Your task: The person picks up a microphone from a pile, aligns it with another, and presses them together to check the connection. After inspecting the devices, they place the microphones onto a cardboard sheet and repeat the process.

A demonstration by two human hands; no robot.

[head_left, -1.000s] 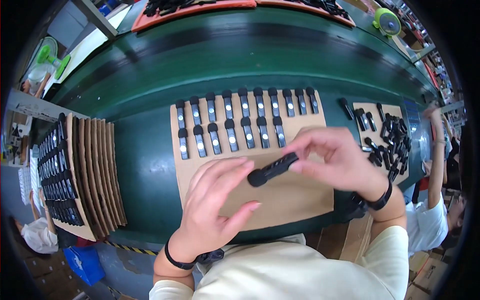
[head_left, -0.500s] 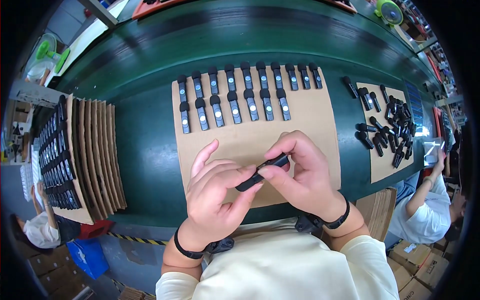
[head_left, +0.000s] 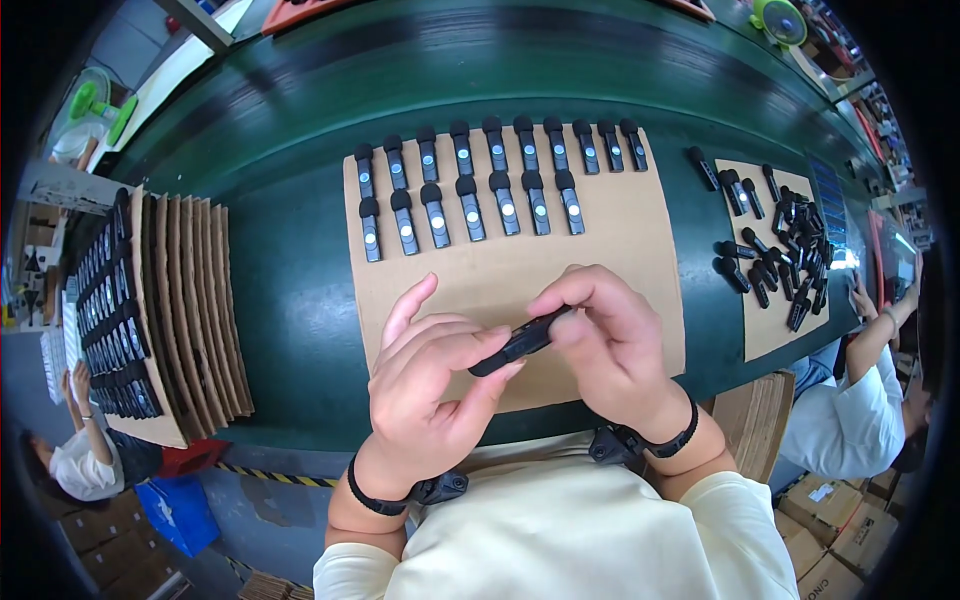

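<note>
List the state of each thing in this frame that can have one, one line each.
Left hand: gripping the black device.
Right hand: gripping the same device.
Black device: held above the cardboard sheet, tilted.
Devices in rows: lying flat.
Loose pile of devices: jumbled.

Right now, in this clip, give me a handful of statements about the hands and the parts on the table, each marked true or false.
1. Both the left hand and the right hand hold one small black device. True.
2. The cardboard sheet under the hands carries two rows of black devices. True.
3. The loose pile of black devices lies on the person's left. False: it lies on a smaller sheet to the right.
4. The held device rests flat on the sheet. False: it is lifted above it, tilted.
5. The table surface is red. False: it is dark green.
</note>
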